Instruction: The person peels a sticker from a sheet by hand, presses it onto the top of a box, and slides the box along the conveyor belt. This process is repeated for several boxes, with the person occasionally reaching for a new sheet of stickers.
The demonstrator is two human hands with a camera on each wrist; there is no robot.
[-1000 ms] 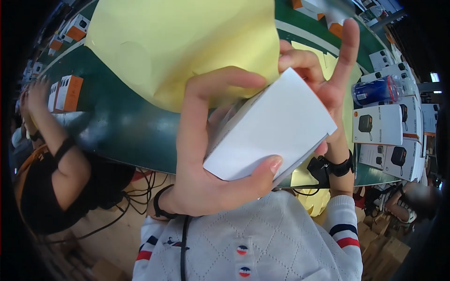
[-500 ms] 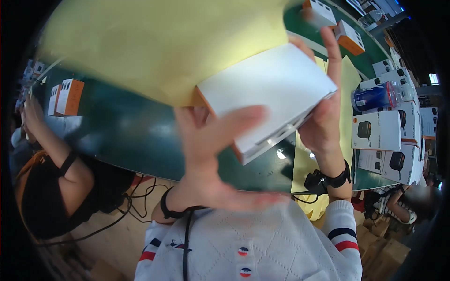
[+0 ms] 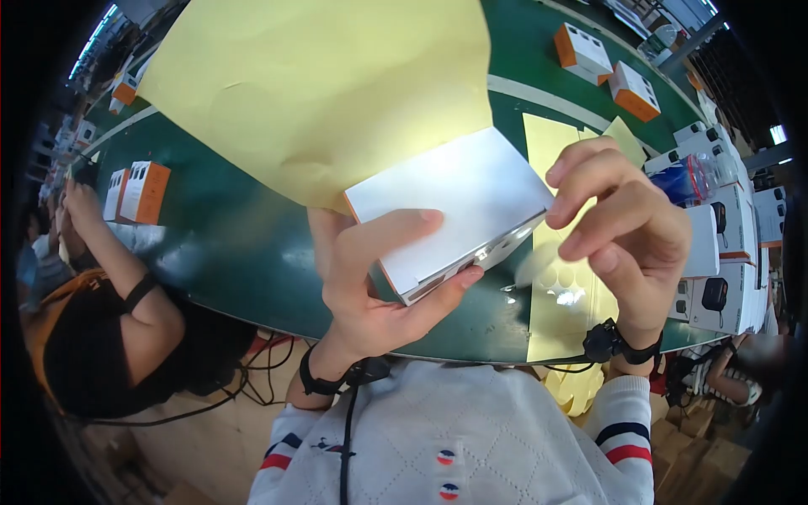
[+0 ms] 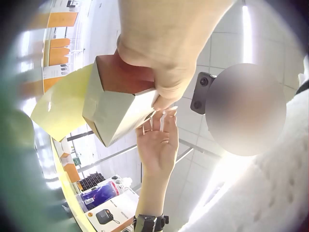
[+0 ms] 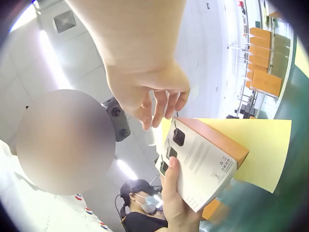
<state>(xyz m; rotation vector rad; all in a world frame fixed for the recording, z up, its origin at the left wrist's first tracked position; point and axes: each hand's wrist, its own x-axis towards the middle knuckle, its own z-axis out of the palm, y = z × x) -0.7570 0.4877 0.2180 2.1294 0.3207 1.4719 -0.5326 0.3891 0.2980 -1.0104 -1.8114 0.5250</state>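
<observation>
My left hand grips a white box with orange ends, held tilted over the green table. Its thumb lies along the lower edge and a finger rests across the plain white face. The box's printed side, with pictures of small black devices, shows in the right wrist view. A large yellow sheet extends from behind the box. My right hand, just right of the box, has curled fingers, with thumb and index finger pinching a clear round sticker, blurred. Yellow sticker sheets lie below it.
Stacked white boxes and a blue bottle stand at the right table edge. More orange-and-white boxes sit at the left, others at the far right. Another person's arm reaches in from the left.
Both hands were at the box; the left let go briefly, then took hold again. The box turned and lowered slightly. My right hand left it and moved right, where a clear sticker now shows.
</observation>
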